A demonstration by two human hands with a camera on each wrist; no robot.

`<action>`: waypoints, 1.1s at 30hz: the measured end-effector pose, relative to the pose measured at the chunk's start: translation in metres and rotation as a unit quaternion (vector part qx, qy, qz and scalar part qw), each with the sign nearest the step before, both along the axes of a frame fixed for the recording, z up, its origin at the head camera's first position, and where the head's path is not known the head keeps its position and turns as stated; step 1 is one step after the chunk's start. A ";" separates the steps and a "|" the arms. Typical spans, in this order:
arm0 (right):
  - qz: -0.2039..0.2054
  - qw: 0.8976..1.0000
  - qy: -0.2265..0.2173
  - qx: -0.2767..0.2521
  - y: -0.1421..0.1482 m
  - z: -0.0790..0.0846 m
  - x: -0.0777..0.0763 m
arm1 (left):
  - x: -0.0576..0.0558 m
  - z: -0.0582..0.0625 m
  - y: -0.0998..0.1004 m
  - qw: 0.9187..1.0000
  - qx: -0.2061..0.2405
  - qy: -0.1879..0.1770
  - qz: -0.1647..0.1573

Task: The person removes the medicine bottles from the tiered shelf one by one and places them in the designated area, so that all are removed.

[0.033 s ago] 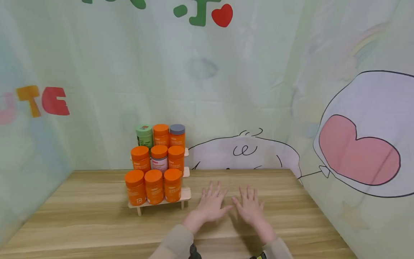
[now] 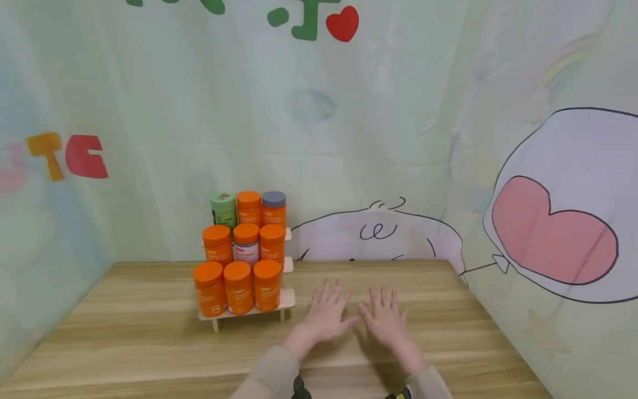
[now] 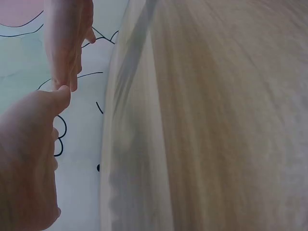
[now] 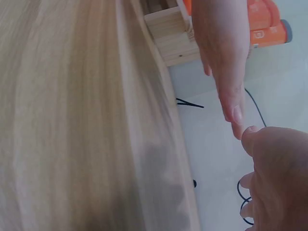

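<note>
My left hand (image 2: 325,318) is held palm down over the wooden table, its fingers straight and spread. Beside it my right hand (image 2: 386,322) has the same flat pose, thumb pointing toward the left thumb. Neither holds anything. In the left wrist view the left hand (image 3: 29,159) hovers above the tabletop, which bears soft shadows. To the left of my left hand stands a stepped wooden rack (image 2: 287,299) in three tiers. Orange jars (image 2: 239,293) fill its front tier. Behind are a jar with a pale label (image 2: 246,252), a green jar (image 2: 224,213) and a grey-lidded jar (image 2: 274,210).
The wood-grain table (image 2: 149,354) runs back to a pale printed curtain (image 2: 349,149) with cartoon drawings. A second curtain wall with a balloon and heart print (image 2: 553,233) closes off the right side. Dark straps or devices (image 2: 301,388) sit at the wrists.
</note>
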State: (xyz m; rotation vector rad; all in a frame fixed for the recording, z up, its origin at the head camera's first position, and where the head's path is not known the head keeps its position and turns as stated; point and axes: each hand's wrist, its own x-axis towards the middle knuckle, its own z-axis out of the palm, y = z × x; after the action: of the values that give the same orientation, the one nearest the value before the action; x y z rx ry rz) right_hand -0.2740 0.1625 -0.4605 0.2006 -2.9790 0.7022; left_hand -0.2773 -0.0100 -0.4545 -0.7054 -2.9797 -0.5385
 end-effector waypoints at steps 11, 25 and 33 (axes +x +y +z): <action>0.009 1.000 0.008 0.021 -0.011 0.006 -0.003 | 0.006 -0.001 -0.013 1.000 0.014 -0.008 0.010; -0.011 0.996 0.080 -0.024 -0.012 0.019 -0.007 | 0.017 0.025 -0.030 0.998 0.058 -0.035 -0.019; 0.020 0.985 0.153 -0.072 -0.021 0.036 -0.021 | 0.023 0.053 -0.050 0.985 0.160 -0.055 -0.037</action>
State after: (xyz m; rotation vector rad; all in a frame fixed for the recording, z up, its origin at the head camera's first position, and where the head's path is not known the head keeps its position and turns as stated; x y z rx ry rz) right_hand -0.2951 0.1417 -0.4247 0.3269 -2.6294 0.8068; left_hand -0.2539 -0.0605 -0.4015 -0.7786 -2.8676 -1.0622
